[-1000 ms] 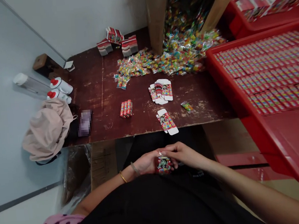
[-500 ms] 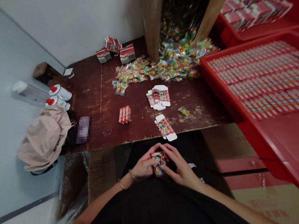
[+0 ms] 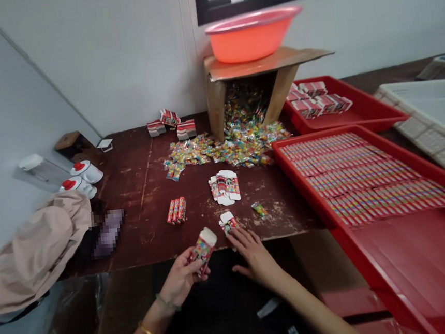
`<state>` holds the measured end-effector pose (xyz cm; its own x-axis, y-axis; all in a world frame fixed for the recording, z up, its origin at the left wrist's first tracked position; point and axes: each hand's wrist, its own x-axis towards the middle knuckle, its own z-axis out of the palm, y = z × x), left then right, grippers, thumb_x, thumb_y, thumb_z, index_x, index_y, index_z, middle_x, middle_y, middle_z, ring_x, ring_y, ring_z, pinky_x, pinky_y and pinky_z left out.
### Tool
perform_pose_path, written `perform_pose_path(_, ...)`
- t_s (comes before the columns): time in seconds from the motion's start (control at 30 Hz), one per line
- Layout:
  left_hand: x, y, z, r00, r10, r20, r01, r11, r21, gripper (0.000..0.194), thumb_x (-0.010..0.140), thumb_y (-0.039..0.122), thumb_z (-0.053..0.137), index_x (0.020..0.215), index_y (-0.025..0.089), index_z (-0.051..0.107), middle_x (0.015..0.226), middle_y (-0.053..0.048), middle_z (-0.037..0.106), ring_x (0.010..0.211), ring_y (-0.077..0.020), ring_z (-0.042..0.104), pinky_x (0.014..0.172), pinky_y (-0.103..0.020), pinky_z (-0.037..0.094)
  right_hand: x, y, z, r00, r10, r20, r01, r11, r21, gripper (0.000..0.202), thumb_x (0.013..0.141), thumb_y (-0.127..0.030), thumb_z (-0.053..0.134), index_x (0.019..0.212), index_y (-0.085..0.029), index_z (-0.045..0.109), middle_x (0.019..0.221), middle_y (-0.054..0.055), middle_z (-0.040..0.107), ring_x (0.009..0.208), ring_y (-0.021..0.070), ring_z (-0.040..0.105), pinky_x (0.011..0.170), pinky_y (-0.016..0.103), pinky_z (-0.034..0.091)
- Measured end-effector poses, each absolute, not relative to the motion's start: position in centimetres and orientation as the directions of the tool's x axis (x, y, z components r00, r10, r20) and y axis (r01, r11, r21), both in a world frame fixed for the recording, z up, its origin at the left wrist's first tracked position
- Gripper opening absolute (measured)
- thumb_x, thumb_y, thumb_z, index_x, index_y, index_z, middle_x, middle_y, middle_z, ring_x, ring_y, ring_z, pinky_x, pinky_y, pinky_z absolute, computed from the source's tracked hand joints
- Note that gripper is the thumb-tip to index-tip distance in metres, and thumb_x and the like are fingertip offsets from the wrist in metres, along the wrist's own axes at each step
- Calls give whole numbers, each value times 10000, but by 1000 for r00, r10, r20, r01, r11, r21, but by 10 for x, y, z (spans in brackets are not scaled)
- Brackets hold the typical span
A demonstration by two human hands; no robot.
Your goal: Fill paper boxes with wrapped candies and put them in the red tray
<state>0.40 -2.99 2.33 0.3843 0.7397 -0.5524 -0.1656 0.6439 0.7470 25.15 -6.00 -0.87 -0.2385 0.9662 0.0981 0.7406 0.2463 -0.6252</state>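
From the head camera we see our left hand [image 3: 183, 277] at the near edge of the table [image 3: 139, 195], its fingers curled around a small printed box [image 3: 203, 245]; the box stands tilted, its white end flap up and open, just above the table edge. Our right hand [image 3: 253, 255] lies beside it with the fingers spread, the fingertips resting on a flat unfolded box [image 3: 227, 222] at the table edge; we cannot tell whether it grips it or only touches it.

Further in on the table lie a small stack of flat boxes [image 3: 225, 187], a row of closed boxes [image 3: 176, 210] to the left of it, and one loose candy packet [image 3: 259, 209] to the right; behind these a heap of wrapped candies [image 3: 221, 150] spills from a cardboard carton [image 3: 250, 89] lying on its side, and a pink basin [image 3: 252, 33] sits on top of the carton; more box stacks [image 3: 172, 124] stand by the wall.

To the right a red tray [image 3: 409, 254] holds rows of filled boxes in its far half, the near half bare; a second red tray [image 3: 361, 113] behind it holds a few more boxes.

On the left edge of the table we see a beige cloth [image 3: 35, 251] and two white bottles with red caps [image 3: 79, 178].
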Motion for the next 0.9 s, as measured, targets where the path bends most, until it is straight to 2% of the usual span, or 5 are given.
perform_pose_path(0.13,-4,-37,22,400,705,-586,-239,698,675,321,714,271,707,972,136,574,935,-94,657,701,-178,659,626,-287,520,261,-51,-8,-328,923,200,746,383,-545,398,891,-134,454,1232,-274,604,1233,85,642,1156,234,572,937,422,462)
perform_pose_path(0.33,18,-48,27,572,630,-525,-167,716,678,398,717,246,694,1075,143,553,982,-117,657,690,-186,668,559,-265,507,291,12,42,15,827,561,755,359,-549,374,918,-184,431,1240,-281,596,1205,70,642,1116,219,565,938,394,461)
perform_pose_path(0.57,40,-50,29,560,648,-517,-137,687,713,377,695,224,738,1013,150,549,949,-89,639,809,-204,650,580,-278,539,317,23,-17,75,917,393,938,70,-341,430,896,-363,487,1291,-198,531,1321,158,528,1222,313,462,948,487,409)
perform_pose_path(0.7,33,-44,21,522,633,-571,-166,732,660,349,711,233,736,994,149,550,885,-59,627,735,-162,636,597,-271,535,326,-49,-52,-13,940,341,950,118,-290,530,898,-428,482,1383,-226,417,1376,124,497,1277,296,419,1038,517,311)
perform_pose_path(0.9,59,-35,14,644,522,-558,-141,799,584,369,773,370,682,1018,126,551,838,-75,631,703,-180,652,609,-301,542,322,-92,-37,112,969,221,742,66,-667,303,933,-282,392,1141,-233,608,1118,94,653,1026,241,599,892,415,449)
